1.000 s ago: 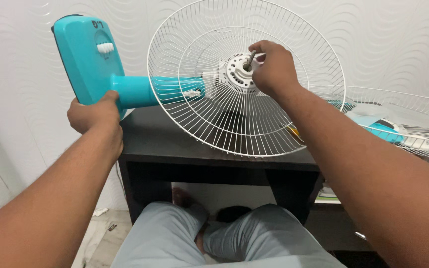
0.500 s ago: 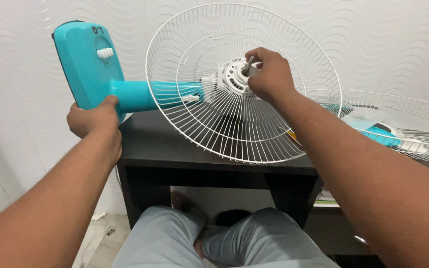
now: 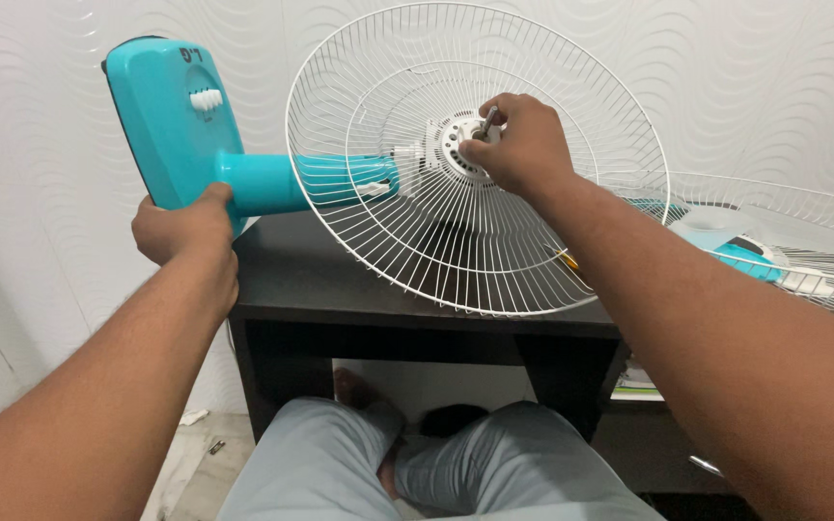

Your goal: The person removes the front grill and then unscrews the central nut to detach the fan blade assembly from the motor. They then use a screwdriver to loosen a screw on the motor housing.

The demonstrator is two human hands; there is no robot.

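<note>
Two hands work on one turquoise fan body [image 3: 243,174], held tilted in the air above one dark table [image 3: 340,280]. One white wire guard [image 3: 407,241] is mounted on the front of that body, dish side facing the camera. One second wire guard [image 3: 784,241] lies at the right on the table, with turquoise and white fan parts beneath it. One white knob [image 3: 207,98] sits on the flat turquoise base plate [image 3: 161,116].

Left hand [image 3: 188,230]: fingers curled tight around the lower edge of the base plate, where the round turquoise neck [image 3: 255,183] joins it. The grip is closed; the fingertips are hidden behind the plate.

Right hand [image 3: 523,145]: placed at the centre of the mounted guard, over the white motor hub [image 3: 451,147]. Thumb and forefinger are pressed together in a pinch around the metal shaft [image 3: 486,122], which projects from the hub. The remaining fingers are folded in toward the palm and rest near the hub face; whether they touch it cannot be told.

One slim yellow-tipped tool [image 3: 564,259] lies on the table behind the guard wires. Two knees in grey trousers [image 3: 456,463] show below the table edge.
</note>
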